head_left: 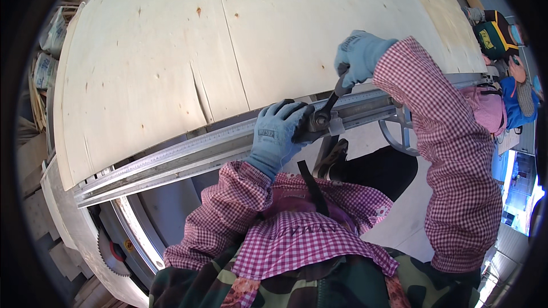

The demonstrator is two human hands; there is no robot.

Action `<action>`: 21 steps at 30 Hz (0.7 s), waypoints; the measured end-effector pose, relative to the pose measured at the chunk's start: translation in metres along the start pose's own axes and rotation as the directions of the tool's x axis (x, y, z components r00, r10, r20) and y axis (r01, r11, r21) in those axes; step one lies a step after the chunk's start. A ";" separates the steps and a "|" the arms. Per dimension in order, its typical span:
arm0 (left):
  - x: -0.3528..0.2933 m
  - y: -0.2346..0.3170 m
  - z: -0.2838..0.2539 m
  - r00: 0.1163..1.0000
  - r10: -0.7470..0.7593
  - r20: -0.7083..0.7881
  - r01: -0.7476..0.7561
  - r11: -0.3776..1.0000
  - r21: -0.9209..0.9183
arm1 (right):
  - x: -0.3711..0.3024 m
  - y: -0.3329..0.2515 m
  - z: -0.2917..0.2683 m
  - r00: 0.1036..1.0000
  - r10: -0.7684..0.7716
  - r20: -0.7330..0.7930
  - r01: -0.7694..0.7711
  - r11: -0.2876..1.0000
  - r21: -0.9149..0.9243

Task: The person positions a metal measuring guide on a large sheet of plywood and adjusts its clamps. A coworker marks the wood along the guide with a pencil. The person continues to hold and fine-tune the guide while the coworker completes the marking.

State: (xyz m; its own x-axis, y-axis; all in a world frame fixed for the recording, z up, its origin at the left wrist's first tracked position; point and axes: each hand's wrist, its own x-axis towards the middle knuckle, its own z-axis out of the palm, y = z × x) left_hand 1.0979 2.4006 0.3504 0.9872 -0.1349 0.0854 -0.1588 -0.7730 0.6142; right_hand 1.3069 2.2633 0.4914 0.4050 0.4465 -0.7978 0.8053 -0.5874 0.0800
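My left hand [275, 132], in a light blue work glove, is closed around a dark metal block [311, 128] at the front of a long silver rail [205, 137] with a ruler scale. A dark lever handle [332, 100] runs from a round bolt-like joint [321, 118] on that block up to my right hand [359, 57]. My right hand, also gloved in light blue, is wrapped around the handle's upper end, above the rail. Beside the joint sits a small translucent piece [335, 126]. My left fingers hide part of the block.
A large pale plywood sheet [171, 51], with knots and a crack, lies beyond the rail. At lower left is a toothed circular saw blade [108, 254]. A grey curved handle or wheel [394, 137] hangs below the rail. Other people [505, 91] are at far right.
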 end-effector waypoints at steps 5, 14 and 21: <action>0.002 0.003 0.002 1.000 0.012 -0.008 -0.012 1.000 0.001 | -0.022 -0.003 0.017 0.990 0.122 0.074 -0.132 0.980 0.147; 0.000 0.003 -0.003 0.999 0.016 0.040 -0.016 1.000 -0.006 | -0.054 -0.196 0.194 0.914 0.395 0.091 0.175 -0.586 0.791; -0.003 -0.002 -0.003 0.999 -0.027 -0.020 0.027 1.000 0.013 | -0.086 -0.155 0.208 0.931 0.362 0.044 0.101 -0.370 0.924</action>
State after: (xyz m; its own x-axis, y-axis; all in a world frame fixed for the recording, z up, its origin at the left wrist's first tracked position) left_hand 1.0953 2.4043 0.3515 0.9912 -0.1013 0.0847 -0.1319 -0.7845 0.6060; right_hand 1.0573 2.1757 0.4231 0.6499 0.1733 -0.7400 -0.6571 -0.3610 -0.6617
